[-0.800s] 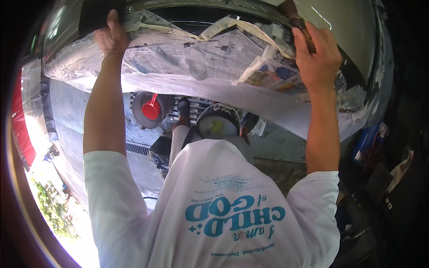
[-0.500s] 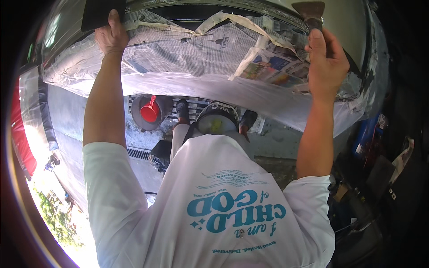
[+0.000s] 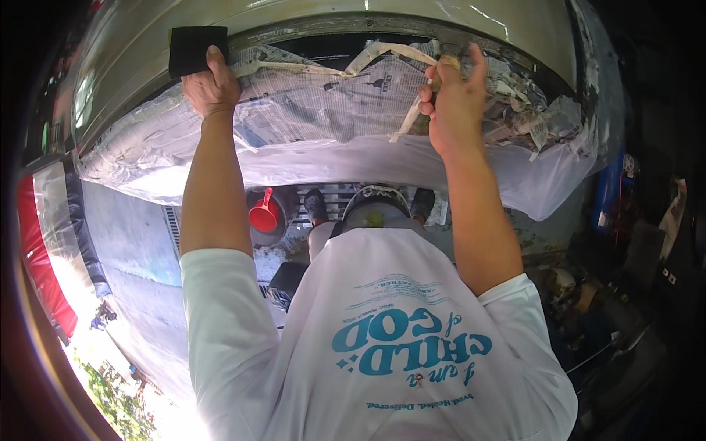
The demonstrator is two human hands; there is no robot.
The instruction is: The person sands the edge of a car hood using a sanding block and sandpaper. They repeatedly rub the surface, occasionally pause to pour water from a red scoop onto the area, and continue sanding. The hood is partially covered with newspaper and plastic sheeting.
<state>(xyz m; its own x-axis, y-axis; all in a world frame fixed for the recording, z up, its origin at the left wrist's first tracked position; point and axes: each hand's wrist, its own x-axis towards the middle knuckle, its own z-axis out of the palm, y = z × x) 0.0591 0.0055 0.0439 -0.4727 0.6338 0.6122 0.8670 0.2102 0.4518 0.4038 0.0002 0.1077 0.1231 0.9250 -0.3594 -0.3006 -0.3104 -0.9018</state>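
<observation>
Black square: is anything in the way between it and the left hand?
Nothing visible: the left hand already holds the black square, its thumb lying over the lower edge. The newspaper spreads to the right; none shows between them.

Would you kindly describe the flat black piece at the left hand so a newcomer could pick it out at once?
Find the large pale panel across the top of the view and follow it left. There the person's left hand holds the black piece by its near edge. Its plain, dark, squarish face sets it apart from the printed newspaper beside it.
</observation>
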